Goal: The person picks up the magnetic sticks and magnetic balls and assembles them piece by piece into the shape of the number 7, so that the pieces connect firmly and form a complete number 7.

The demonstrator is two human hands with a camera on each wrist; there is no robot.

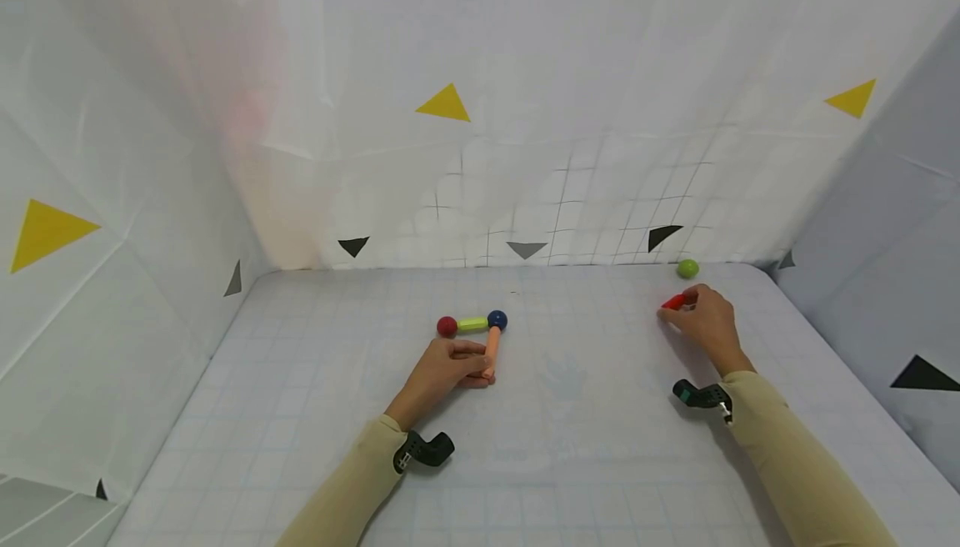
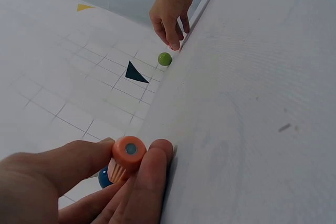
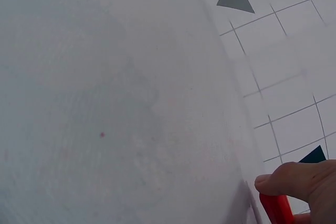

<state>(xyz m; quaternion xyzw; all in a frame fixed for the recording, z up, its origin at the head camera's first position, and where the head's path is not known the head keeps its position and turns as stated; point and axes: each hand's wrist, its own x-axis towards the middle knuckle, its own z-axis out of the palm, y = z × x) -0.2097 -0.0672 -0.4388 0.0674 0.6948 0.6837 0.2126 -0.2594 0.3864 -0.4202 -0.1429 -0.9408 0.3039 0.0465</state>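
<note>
My left hand (image 1: pixel 447 366) pinches an orange magnetic rod (image 1: pixel 492 350) between thumb and fingers. At its far end the rod meets a dark blue ball (image 1: pixel 497 319), and a yellow-green rod (image 1: pixel 472 324) runs from that ball to a red ball (image 1: pixel 447 327). In the left wrist view the orange rod's (image 2: pixel 128 153) near end shows a round grey metal tip. On the right side of the table, my right hand (image 1: pixel 708 326) pinches a red rod (image 1: pixel 674 302); the right wrist view shows only part of this red rod (image 3: pixel 276 209) under the thumb.
A green ball (image 1: pixel 687 268) lies near the table's back edge, just beyond the right hand. White sheeting with yellow and dark triangles rises behind and at both sides of the white table (image 1: pixel 577 447). Each wrist carries a black camera band (image 1: pixel 702 395).
</note>
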